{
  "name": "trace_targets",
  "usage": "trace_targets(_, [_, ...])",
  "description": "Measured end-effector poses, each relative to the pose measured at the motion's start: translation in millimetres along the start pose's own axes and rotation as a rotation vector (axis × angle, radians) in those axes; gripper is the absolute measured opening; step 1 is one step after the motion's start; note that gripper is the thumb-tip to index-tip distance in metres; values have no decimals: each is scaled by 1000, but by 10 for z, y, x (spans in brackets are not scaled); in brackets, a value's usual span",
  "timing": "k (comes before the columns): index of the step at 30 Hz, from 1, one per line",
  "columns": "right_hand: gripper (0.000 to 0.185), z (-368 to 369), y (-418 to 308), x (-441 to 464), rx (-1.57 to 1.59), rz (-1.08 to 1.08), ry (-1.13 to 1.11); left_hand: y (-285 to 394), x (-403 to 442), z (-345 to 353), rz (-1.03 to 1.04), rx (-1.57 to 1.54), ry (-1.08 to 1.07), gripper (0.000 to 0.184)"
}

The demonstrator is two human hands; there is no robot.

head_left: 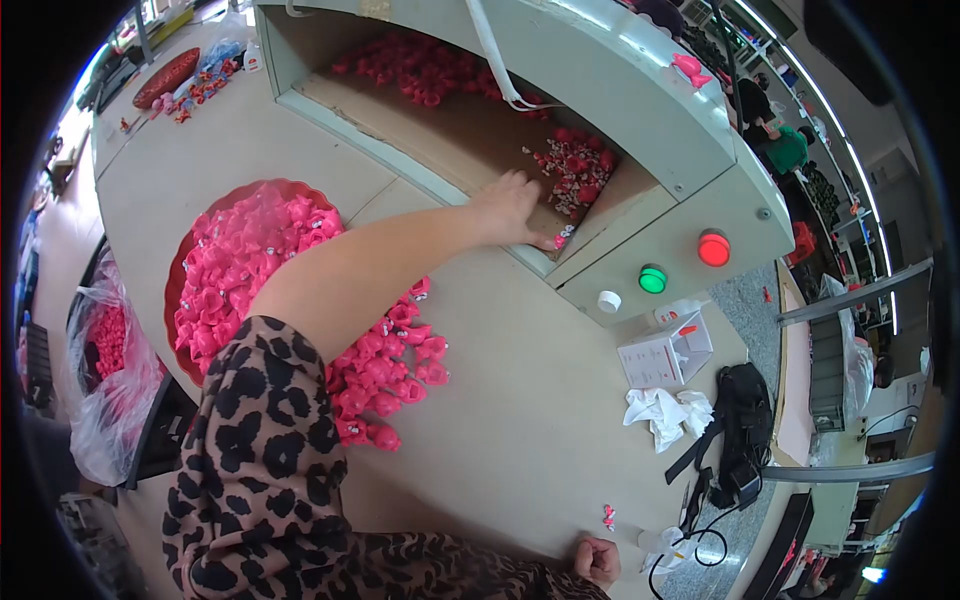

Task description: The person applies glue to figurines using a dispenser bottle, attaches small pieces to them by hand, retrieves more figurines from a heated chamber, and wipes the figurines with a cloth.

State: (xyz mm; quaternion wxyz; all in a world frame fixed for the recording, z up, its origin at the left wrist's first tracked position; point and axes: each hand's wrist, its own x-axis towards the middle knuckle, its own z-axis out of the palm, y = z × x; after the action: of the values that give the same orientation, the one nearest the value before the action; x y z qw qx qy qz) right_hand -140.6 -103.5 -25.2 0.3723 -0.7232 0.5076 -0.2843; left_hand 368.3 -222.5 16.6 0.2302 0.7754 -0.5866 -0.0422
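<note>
My left hand (510, 210) reaches into the open compartment (400, 125) of the machine, fingers apart, beside a pile of small pink and white pieces (575, 165). A small pink and white piece (563, 237) lies by its thumb; whether the hand touches it is unclear. My right hand (597, 560) rests at the table's near edge, fingers curled; what they hold, if anything, is hidden. Just above it lies a small pink and white piece (609, 517). Pink pieces (250, 240) fill a red scalloped tray (172, 290), with more loose pink pieces (385, 370) beside it.
The machine front has a red button (714, 248) and a green button (653, 279). A white box (665, 355), crumpled tissue (657, 415) and a black strapped bag (740, 430) lie at right. A plastic bag (110, 370) stands at left. Other people (787, 145) are far off, upper right.
</note>
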Motion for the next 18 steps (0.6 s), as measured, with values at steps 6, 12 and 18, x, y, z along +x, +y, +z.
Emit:
trace_targets(6, [10, 24, -58, 49, -4, -75, -8, 89, 293, 147, 26, -33, 92, 50])
trace_targets(12, [8, 31, -60, 60, -7, -171, -15, -23, 694, 281, -192, -272, 452, 28])
trace_targets(18, [12, 80, -128, 29, -35, -95, 44, -319, 929, 165, -301, -199, 577, 23])
